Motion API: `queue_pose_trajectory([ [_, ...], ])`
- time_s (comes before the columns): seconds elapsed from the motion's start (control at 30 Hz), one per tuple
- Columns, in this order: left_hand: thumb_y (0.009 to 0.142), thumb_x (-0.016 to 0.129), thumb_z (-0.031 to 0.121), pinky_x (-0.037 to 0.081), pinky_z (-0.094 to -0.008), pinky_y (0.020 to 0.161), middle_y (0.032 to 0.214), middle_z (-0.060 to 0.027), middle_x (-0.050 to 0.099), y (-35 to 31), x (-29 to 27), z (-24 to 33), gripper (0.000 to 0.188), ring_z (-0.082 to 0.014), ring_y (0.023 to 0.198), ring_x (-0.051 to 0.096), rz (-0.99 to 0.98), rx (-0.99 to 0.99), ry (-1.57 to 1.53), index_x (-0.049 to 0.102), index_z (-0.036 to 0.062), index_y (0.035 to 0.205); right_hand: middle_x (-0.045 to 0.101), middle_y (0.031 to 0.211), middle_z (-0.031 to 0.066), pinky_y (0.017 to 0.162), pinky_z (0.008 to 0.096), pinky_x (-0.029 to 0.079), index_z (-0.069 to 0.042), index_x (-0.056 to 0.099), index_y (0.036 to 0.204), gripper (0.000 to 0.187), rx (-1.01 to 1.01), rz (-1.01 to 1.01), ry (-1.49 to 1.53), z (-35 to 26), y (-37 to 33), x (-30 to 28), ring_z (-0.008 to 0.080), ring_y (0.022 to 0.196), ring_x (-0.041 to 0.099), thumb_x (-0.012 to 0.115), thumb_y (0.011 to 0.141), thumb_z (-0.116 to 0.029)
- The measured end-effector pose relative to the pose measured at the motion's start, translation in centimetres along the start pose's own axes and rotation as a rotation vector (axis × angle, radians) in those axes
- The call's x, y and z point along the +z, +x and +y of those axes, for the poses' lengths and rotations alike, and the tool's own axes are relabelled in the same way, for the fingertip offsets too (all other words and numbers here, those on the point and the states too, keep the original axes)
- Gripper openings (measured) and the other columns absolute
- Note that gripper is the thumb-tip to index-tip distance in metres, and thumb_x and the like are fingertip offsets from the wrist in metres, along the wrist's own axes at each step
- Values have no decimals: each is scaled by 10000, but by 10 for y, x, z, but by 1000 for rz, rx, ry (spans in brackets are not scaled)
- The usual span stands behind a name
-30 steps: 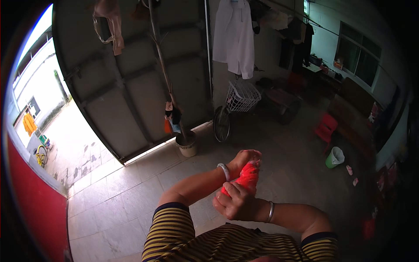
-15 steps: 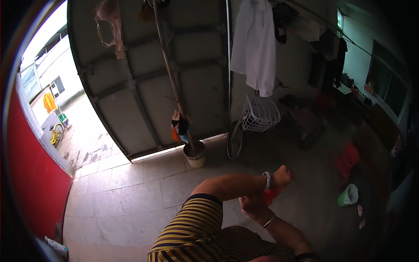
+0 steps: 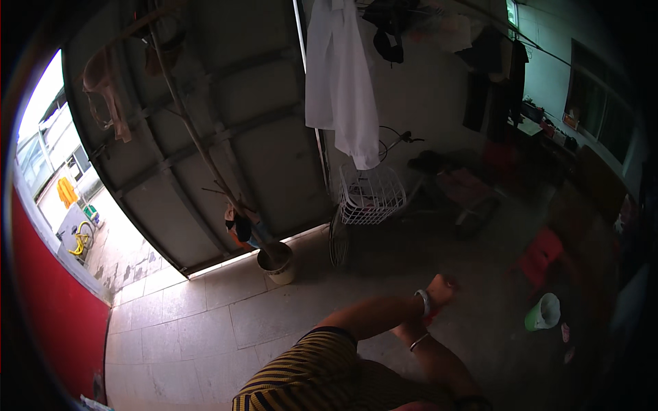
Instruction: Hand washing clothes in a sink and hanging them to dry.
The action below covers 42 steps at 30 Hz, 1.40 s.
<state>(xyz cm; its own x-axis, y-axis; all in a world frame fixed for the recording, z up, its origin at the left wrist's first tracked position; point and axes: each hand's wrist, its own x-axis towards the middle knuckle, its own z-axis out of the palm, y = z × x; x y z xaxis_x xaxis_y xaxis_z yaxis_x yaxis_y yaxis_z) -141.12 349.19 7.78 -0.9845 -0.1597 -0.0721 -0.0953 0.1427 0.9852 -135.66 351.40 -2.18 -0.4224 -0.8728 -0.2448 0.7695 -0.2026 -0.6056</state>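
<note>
My left hand [image 3: 440,291] is closed in a fist, its forearm stretched across to the right with a pale bangle [image 3: 423,302] at the wrist. What the fist holds, if anything, is hidden. Just below and partly behind that wrist is my right hand [image 3: 407,331], with a thin silver bangle [image 3: 419,342]. Its fingers are largely covered by the left forearm. A small red thing [image 3: 432,316], too dark and blurred to name, shows between the left wrist and the right hand.
A bucket [image 3: 279,266] holding an upright branch stands by a large metal door [image 3: 226,157]. Beyond are a bicycle's white basket [image 3: 370,195] and a hanging white shirt [image 3: 340,82]. To the right are a red stool [image 3: 539,259] and a green-white bin [image 3: 543,313].
The view has swung right, so door, bucket and bicycle sit further left. My right hand has slid further behind the left wrist, and less of the red thing shows.
</note>
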Motion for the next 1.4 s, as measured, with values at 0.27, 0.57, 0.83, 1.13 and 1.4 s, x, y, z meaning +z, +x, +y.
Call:
queue_pose_trajectory([
  [0.27,816,520,182,473,-337,570,669,-153,620,89,-13,-16,220,-194,609,611,153,43,-51,662,25,875,506,1031,70,957,335,360,-90,452,999,246,-469,21,-1639,-67,66,-64,225,986,506,548,853,-263],
  [0.57,800,514,101,465,-331,548,696,-69,603,190,-118,-38,161,-169,604,569,353,-118,-670,636,-1,830,561,872,103,768,400,464,-77,584,876,177,-1169,25,-2132,-157,77,-3,306,833,555,620,718,-147],
  [0.83,875,484,143,506,-349,717,776,-78,581,212,-116,-26,164,-194,742,592,48,-41,-860,564,17,944,620,790,75,670,327,501,-10,579,843,139,-816,541,-1002,-315,115,-93,191,732,622,652,766,-100],
  [1.13,848,372,655,222,-513,1036,1322,-194,442,234,-43,-41,791,-313,1251,386,-370,-480,-719,394,20,1318,634,828,77,710,258,493,3,561,969,162,-663,157,-558,-396,134,-63,129,749,601,602,824,-58],
  [1.4,768,527,639,301,-506,1022,1396,-113,366,222,-42,-33,803,-302,1274,366,45,-79,-1546,355,113,1350,614,932,93,793,294,470,-9,578,948,174,-519,-68,-502,-398,145,-58,157,798,586,632,814,-106],
])
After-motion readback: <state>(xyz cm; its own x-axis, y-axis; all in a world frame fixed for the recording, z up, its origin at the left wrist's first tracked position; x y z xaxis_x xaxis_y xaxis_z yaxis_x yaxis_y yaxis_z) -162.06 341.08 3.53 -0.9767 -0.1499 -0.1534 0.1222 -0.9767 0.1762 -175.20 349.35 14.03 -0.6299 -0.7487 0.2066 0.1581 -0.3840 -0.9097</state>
